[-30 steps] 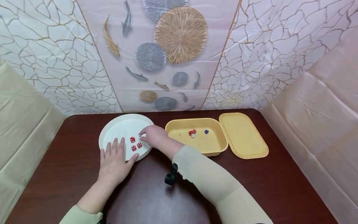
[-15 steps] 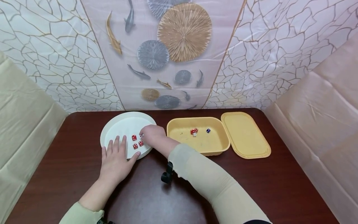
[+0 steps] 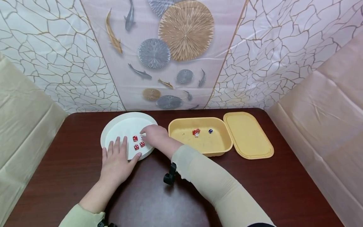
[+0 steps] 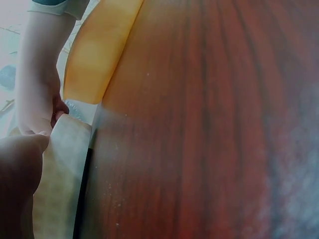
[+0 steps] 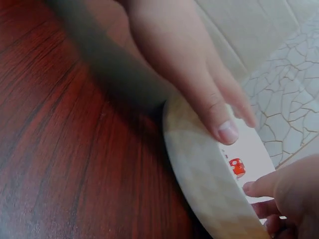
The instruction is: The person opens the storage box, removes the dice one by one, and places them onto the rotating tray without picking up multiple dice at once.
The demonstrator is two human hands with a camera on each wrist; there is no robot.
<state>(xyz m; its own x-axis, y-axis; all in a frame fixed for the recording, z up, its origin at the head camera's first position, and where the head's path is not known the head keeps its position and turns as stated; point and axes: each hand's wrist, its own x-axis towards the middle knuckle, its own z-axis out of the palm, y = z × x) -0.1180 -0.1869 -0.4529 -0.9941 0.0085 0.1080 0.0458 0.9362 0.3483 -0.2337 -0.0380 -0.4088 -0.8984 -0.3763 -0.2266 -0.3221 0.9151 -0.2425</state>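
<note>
My left hand lies with spread fingers over the near-left rim of a round white tray. The right hand reaches in from the right and pinches a white die, mostly hidden by the fingers. Beside it on the tray lie a red die, a second red die and a third red die. In the right wrist view a red die shows between the left thumb and the right fingertips. The left wrist view shows the right hand bent over the tray.
Right of the tray stands a yellow box holding red dice, a white die and a blue die. Its yellow lid lies against the box's right side. All stand on a dark wooden table before a patterned curtain.
The right fingers have shifted slightly around the white die, and the index finger now sits a little higher. The left hand and the red dice stay in place; the head view has shifted slightly.
</note>
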